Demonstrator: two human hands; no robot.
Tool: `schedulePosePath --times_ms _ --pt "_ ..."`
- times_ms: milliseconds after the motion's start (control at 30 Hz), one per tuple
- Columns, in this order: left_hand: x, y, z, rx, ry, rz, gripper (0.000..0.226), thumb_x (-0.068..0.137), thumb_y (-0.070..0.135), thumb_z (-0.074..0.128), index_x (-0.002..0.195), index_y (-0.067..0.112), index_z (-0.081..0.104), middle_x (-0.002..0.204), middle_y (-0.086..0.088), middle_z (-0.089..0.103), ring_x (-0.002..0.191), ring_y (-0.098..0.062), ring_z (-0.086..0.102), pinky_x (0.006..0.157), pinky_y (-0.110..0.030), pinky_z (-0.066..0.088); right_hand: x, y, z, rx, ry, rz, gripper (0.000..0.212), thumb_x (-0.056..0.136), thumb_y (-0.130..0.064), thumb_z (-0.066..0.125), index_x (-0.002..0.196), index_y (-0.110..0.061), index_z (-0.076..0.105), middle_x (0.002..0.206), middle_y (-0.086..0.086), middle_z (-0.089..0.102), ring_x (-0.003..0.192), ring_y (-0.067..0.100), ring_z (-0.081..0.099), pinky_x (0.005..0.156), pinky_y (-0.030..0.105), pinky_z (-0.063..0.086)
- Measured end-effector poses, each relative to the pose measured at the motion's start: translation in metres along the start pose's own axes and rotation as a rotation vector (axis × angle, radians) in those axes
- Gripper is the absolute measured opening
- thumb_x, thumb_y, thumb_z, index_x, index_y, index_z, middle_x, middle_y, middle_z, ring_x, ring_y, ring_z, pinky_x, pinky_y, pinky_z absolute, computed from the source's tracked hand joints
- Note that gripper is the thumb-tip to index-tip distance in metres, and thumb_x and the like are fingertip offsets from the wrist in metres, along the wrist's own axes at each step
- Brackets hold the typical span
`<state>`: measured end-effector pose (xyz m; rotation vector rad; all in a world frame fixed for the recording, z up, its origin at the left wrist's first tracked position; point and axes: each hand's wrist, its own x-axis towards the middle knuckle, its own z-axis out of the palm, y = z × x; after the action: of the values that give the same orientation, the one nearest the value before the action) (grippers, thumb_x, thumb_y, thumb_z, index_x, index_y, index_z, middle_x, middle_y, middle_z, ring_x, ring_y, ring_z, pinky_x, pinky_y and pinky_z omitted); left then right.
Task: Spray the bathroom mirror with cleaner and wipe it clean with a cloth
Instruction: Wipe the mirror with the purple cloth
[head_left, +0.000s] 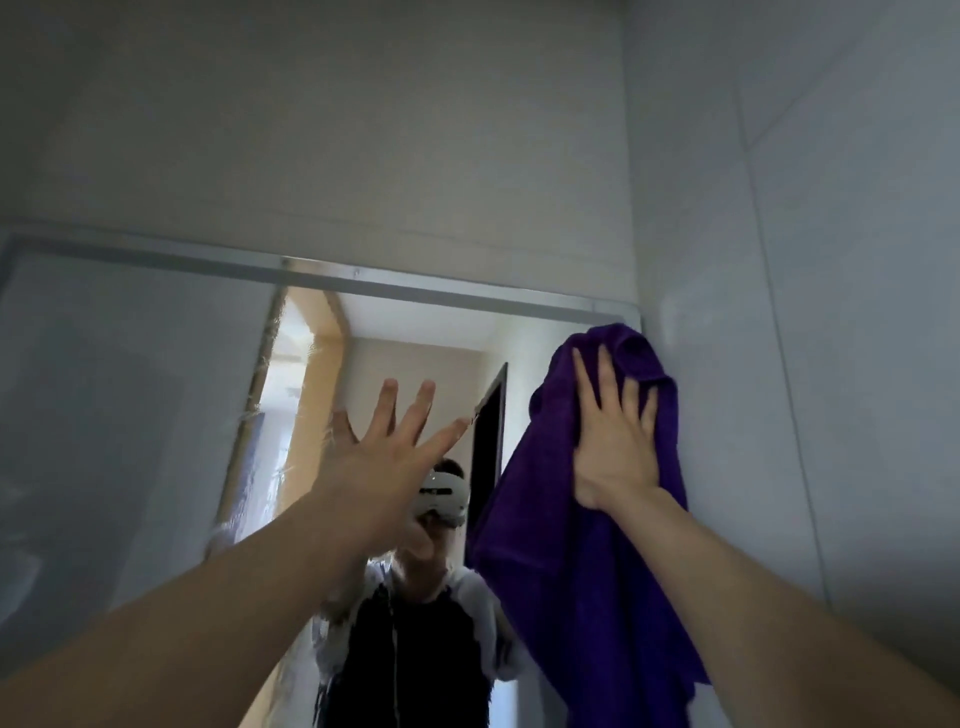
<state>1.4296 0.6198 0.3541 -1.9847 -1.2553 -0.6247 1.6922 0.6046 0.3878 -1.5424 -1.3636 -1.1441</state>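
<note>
With the right hand (615, 447) flat, fingers spread, pressing the purple cloth (587, 545) against the mirror (130, 415) at its top right corner, wipe in overlapping passes while the open, empty left hand (384, 452) stays clear.

The mirror (130, 415) hangs on the wall (337, 130), its pale top edge strip running across just below the bare wall surface. A purple cloth (587, 545) lies flat against the glass at the upper right corner, hanging down along the mirror's right edge beside the tiled side wall (805, 260). Smeary streaks, perhaps cleaner, mark the glass left of centre.
</note>
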Motion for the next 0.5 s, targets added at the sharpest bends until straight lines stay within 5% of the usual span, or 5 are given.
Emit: schedulePosePath --times_ms 200,367,500 --pt "0.005 0.002 0.006 -0.044 0.031 -0.003 0.139 0.072 0.062 0.084 0.15 0.048 -0.031 0.159 -0.003 -0.046 0.145 -0.041 -0.042 0.117 -0.078 0.0 0.056 -0.029 -0.015 0.031 0.018 0.01 0.093 0.097 -0.061 0.044 0.159 -0.036 -0.02 0.17 -0.002 -0.02 0.157 0.034 -0.008 0.123 0.063 -0.008" --pt "0.004 0.0 0.004 -0.051 0.039 -0.003 0.137 0.072 0.07 0.079 0.151 0.047 -0.03 0.16 -0.002 -0.044 0.148 -0.04 -0.038 0.118 -0.076 0.001 0.006 -0.04 -0.009 0.099 -0.012 -0.318 0.084 0.09 -0.052 0.037 0.161 -0.043 -0.007 0.172 -0.006 0.0 0.155 0.031 0.008 0.124 0.055 -0.011" --pt "0.002 0.002 0.002 0.0 0.019 -0.002 0.137 0.078 0.059 0.082 0.151 0.044 -0.033 0.158 -0.005 -0.048 0.148 -0.043 -0.037 0.118 -0.077 0.004 -0.013 -0.007 -0.009 0.172 -0.036 -0.244 0.089 0.08 -0.046 0.039 0.162 -0.042 0.004 0.171 -0.007 0.005 0.153 0.03 0.012 0.124 0.054 -0.012"
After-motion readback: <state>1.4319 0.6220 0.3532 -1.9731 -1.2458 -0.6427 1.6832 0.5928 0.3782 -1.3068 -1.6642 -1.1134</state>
